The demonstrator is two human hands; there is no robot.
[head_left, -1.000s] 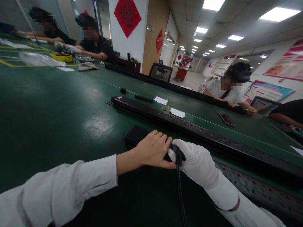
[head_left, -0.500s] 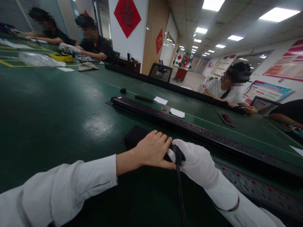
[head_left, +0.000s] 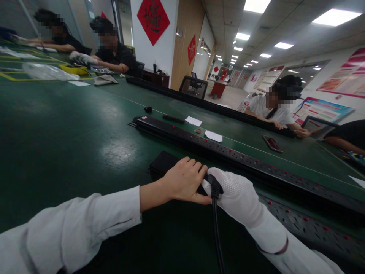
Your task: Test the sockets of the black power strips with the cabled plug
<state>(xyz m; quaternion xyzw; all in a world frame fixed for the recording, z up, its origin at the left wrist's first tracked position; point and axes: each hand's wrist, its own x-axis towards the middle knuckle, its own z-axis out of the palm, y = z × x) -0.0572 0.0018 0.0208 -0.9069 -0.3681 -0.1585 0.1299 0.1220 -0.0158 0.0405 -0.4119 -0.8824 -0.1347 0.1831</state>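
My bare left hand [head_left: 184, 179] is wrapped over a long black power strip [head_left: 163, 163], its fingers curled across the top near the left end. Close beside it, my right hand [head_left: 235, 190], in a white dotted glove, grips a black power plug [head_left: 214, 185] against the strip. The plug's black cord [head_left: 217, 236] hangs down toward me. My hands hide where the plug meets the strip. Past my right wrist, the strip's socket face [head_left: 299, 220] shows red dots. A second black power strip [head_left: 228, 152] lies just beyond, running diagonally to the right.
On the green table [head_left: 71, 144] lie two white paper slips [head_left: 213, 136], a phone [head_left: 273, 144], a small black part [head_left: 148, 109] and a clear plastic bag [head_left: 48, 71]. Another long black strip [head_left: 199, 101] lies along the far edge. Several people sit around the table.
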